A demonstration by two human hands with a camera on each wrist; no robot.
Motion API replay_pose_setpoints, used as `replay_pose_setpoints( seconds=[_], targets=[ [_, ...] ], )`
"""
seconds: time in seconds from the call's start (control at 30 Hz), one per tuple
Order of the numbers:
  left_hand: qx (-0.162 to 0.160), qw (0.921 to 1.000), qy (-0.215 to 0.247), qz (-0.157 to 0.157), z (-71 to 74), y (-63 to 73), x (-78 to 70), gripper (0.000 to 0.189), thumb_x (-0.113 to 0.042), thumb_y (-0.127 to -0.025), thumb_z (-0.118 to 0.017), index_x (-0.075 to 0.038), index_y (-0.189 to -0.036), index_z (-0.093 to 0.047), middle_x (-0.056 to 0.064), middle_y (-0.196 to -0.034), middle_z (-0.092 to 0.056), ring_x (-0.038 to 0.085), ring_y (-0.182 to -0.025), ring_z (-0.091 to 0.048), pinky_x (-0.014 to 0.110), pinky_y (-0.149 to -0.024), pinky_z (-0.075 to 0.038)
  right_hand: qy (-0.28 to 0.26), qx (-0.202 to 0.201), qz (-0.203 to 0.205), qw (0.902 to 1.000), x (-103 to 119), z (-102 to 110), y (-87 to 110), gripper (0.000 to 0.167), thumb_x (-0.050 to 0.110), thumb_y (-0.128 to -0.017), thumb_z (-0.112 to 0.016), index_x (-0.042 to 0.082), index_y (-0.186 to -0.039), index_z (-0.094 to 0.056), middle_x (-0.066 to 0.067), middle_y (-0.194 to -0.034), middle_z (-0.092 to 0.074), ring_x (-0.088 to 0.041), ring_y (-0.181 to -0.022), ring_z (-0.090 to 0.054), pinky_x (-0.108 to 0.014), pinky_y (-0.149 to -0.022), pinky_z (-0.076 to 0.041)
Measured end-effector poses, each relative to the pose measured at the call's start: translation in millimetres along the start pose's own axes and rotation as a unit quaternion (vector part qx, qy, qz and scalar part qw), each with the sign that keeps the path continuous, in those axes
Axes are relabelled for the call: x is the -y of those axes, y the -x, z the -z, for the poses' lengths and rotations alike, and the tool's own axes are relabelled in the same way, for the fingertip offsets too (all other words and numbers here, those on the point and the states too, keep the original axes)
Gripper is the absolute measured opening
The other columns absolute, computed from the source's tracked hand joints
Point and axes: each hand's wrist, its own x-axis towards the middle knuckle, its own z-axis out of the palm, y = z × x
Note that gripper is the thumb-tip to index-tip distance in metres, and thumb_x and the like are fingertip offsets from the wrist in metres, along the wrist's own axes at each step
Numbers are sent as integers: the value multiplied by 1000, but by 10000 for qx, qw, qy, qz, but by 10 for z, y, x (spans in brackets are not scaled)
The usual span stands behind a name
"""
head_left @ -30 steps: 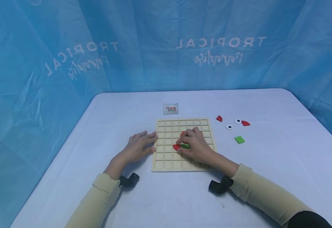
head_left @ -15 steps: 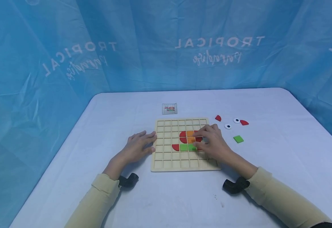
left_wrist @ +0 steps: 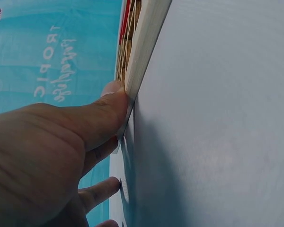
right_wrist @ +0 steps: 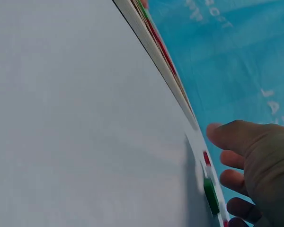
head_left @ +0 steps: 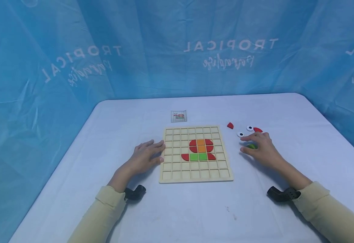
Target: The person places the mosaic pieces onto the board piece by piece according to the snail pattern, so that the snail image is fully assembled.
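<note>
A wooden grid board (head_left: 177,168) lies on the white table. Set in its squares are red quarter-round tiles (head_left: 192,149), two orange tiles (head_left: 201,145) and two green tiles (head_left: 198,157). My left hand (head_left: 143,157) touches the board's left edge, fingers spread; in the left wrist view the thumb (left_wrist: 104,106) lies against the edge. To the right of the board, my right hand (head_left: 263,150) hovers over a loose green tile (head_left: 251,146), thumb and fingers apart and holding nothing. The hand partly hides this tile, which shows whole in the right wrist view (right_wrist: 210,196).
Two white eye discs (head_left: 240,134) and two loose red quarter-round tiles (head_left: 230,125) lie beyond the right hand. A small picture card (head_left: 178,116) with a grid lies behind the board. A blue curtain (head_left: 164,50) surrounds the far side of the table.
My right hand has left the board and moved right to the loose green tile. The second green tile now shows fully in the grid. My left hand has stayed at the board's edge.
</note>
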Motion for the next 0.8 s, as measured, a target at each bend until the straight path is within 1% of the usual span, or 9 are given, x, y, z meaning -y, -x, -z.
replay_pose_setpoints(
  seconds=[0.1, 0.27, 0.4, 0.53, 0.67, 0.8],
  targets=[
    [0, 10000, -27, -18, -2, 2, 4, 56, -35, -91, -60, -17, -142, -42, 0, -153, -35, 37, -143, -24, 62, -112, -18, 108, 38, -127, 9999, -124, 61, 20, 43, 25, -81, -74, 9, -121, -64, -17, -121, -54, -36, -113, -35, -50, -83, -42],
    [3, 10000, -41, -53, 1, 3, 8, 56, -35, -92, -59, -17, -142, -42, 0, -153, -35, 38, -143, -24, 62, -112, -19, 213, 20, -52, 9998, -277, 117, 50, 43, 21, -80, -74, 8, -120, -64, -18, -118, -54, -38, -112, -34, -49, -80, -40],
    [-19, 10000, -24, -86, 6, 7, 0, 56, -34, -92, -59, -16, -142, -43, 1, -153, -35, 38, -143, -25, 63, -111, -19, 249, 74, 41, 9997, -361, 132, 67, 42, 19, -81, -72, 7, -120, -63, -17, -118, -52, -40, -115, -31, -52, -82, -38],
    [-31, 9999, -27, -105, 1, 10, -2, 56, -34, -92, -59, -16, -142, -43, 2, -153, -35, 38, -143, -25, 63, -111, -20, 269, 89, 121, 9995, -399, 133, 85, 38, 19, -81, -72, 7, -117, -66, -17, -116, -51, -40, -115, -31, -53, -82, -36],
    [0, 9999, -49, -100, -5, 9, -2, 56, -34, -92, -59, -16, -142, -42, 1, -153, -35, 38, -143, -25, 63, -111, -20, 254, 92, 159, 9995, -405, 141, 124, 35, 20, -81, -73, 8, -113, -68, -16, -116, -51, -40, -115, -31, -53, -81, -37],
    [-24, 10000, -22, -77, 8, 11, -8, 56, -34, -92, -59, -16, -142, -42, 1, -153, -35, 38, -143, -24, 63, -111, -19, 208, 19, 271, 9994, -410, 155, 161, 32, 20, -81, -73, 8, -110, -69, -15, -115, -53, -38, -113, -33, -50, -79, -37]
  ],
)
